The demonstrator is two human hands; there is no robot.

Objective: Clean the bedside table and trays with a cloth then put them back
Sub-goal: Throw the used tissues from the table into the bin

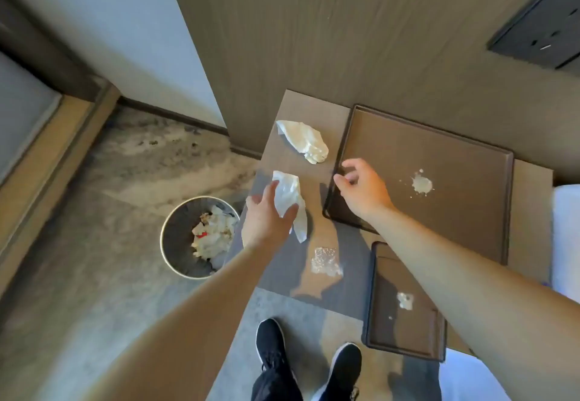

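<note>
Bedside table (pixel 314 231): tissue held, large tray approached.
Left hand (pixel 266 215) is closed on a tissue (pixel 290 200); right hand (pixel 361 187), fingers loosely curled and empty, is nearer the large tray (pixel 439 156) at its left rim.

Wood-panelled wall (pixel 345 24) — mottled grey floor (pixel 131 168), round bin (pixel 201 237).
</note>
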